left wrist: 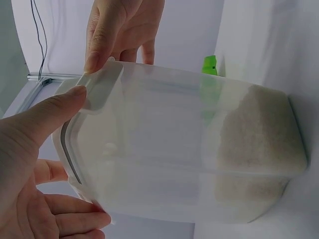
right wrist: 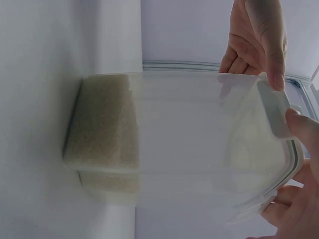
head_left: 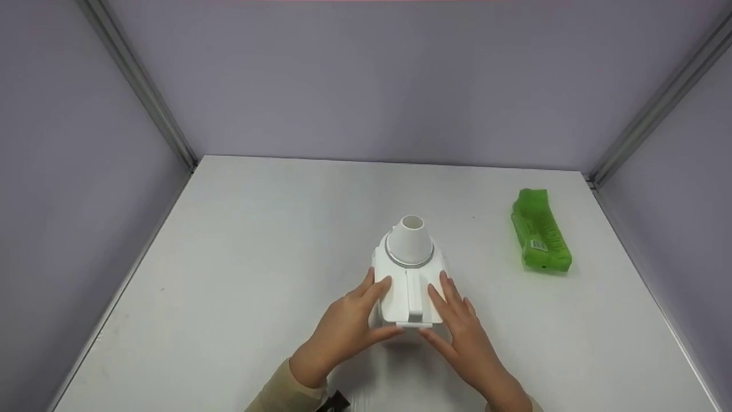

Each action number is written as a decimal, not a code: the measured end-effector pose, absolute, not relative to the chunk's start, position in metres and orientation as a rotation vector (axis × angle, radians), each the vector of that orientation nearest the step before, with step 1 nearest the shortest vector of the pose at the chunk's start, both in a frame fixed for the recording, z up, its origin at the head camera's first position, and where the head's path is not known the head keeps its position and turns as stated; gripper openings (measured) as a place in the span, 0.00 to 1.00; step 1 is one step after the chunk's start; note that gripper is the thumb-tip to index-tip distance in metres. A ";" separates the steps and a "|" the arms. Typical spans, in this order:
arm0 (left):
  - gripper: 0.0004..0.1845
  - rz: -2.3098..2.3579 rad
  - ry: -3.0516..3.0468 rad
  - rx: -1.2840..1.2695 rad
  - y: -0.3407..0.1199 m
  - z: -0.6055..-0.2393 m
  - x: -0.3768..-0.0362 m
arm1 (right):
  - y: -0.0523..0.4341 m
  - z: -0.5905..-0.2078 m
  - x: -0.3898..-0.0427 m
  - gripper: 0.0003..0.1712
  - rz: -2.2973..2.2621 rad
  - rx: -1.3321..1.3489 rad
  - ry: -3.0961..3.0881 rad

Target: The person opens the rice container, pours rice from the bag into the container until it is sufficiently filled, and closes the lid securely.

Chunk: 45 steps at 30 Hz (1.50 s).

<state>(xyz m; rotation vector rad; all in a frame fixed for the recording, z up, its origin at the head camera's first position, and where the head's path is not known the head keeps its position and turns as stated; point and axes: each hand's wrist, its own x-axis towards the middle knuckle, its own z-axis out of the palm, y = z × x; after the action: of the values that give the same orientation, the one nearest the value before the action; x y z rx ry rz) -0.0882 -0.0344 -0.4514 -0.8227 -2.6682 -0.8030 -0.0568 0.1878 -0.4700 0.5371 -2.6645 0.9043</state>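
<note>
A tall, see-through storage container (left wrist: pixel 164 144) stands on the table, with pale, rice-like grain (right wrist: pixel 102 122) in its lower part. Its white lid (head_left: pixel 394 303) bears a cone-shaped cup (head_left: pixel 412 243), open end up. From the left, my left hand (head_left: pixel 346 323) grips the lid's edge: the thumb lies at the front clip (left wrist: pixel 102 89), the fingers on the top and side. My right hand (head_left: pixel 466 335) holds the opposite edge likewise, thumb at the clip and fingers spread over the top and side. The lid sits on the container.
A green, ribbed packet (head_left: pixel 540 232) with a white label lies to the right on the white table (head_left: pixel 257 246). Grey panels with metal corner posts border the table at the back and sides. A small black item (head_left: pixel 333 402) shows beside the left sleeve.
</note>
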 end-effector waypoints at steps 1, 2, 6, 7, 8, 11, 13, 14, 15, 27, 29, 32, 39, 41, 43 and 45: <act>0.43 -0.805 -2.667 -0.827 -0.034 -0.451 -0.088 | 0.188 -0.470 -0.057 0.40 0.903 0.531 -2.668; 0.43 -0.810 -2.666 -0.830 -0.033 -0.451 -0.089 | 0.189 -0.469 -0.057 0.40 0.902 0.526 -2.669; 0.43 -0.824 -2.651 -0.846 -0.030 -0.451 -0.089 | 0.192 -0.468 -0.057 0.41 0.903 0.526 -2.660; 0.43 -0.828 -2.648 -0.848 -0.030 -0.452 -0.090 | 0.192 -0.468 -0.057 0.41 0.905 0.530 -2.656; 0.43 -0.832 -2.645 -0.848 -0.030 -0.451 -0.090 | 0.193 -0.468 -0.058 0.41 0.906 0.534 -2.650; 0.42 -0.836 -2.639 -0.852 -0.029 -0.451 -0.091 | 0.193 -0.468 -0.059 0.41 0.919 0.543 -2.632; 0.42 -0.834 -2.637 -0.857 -0.029 -0.450 -0.091 | 0.194 -0.467 -0.059 0.41 0.933 0.543 -2.624; 0.42 -0.834 -2.638 -0.860 -0.029 -0.450 -0.091 | 0.193 -0.468 -0.059 0.41 0.938 0.542 -2.621; 0.42 -0.834 -2.639 -0.862 -0.030 -0.450 -0.091 | 0.193 -0.468 -0.059 0.41 0.943 0.541 -2.620; 0.41 -0.887 -2.659 -0.851 -0.036 -0.452 -0.092 | 0.188 -0.474 -0.058 0.41 0.992 0.567 -2.593; 0.40 -0.912 -2.659 -0.839 -0.037 -0.451 -0.091 | 0.188 -0.474 -0.058 0.41 1.005 0.565 -2.593; 0.40 -0.966 -2.668 -0.810 -0.038 -0.451 -0.090 | 0.187 -0.475 -0.058 0.41 1.012 0.568 -2.597; 0.40 -1.065 -2.672 -0.751 -0.038 -0.454 -0.090 | 0.186 -0.474 -0.059 0.42 1.024 0.573 -2.600; 0.40 -1.062 -2.671 -0.754 -0.038 -0.454 -0.091 | 0.186 -0.474 -0.058 0.42 1.026 0.567 -2.605; 0.40 -1.050 -2.660 -0.769 -0.038 -0.455 -0.091 | 0.187 -0.474 -0.058 0.42 1.028 0.561 -2.606; 0.39 -1.041 -2.638 -0.795 -0.038 -0.456 -0.093 | 0.187 -0.474 -0.057 0.41 1.022 0.558 -2.610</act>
<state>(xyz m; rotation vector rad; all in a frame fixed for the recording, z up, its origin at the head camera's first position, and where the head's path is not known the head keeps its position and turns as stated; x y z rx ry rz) -0.0925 -0.0376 -0.4558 -0.7947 -2.6378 -1.0408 -0.0570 0.1870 -0.4739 0.5581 -2.6105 1.0216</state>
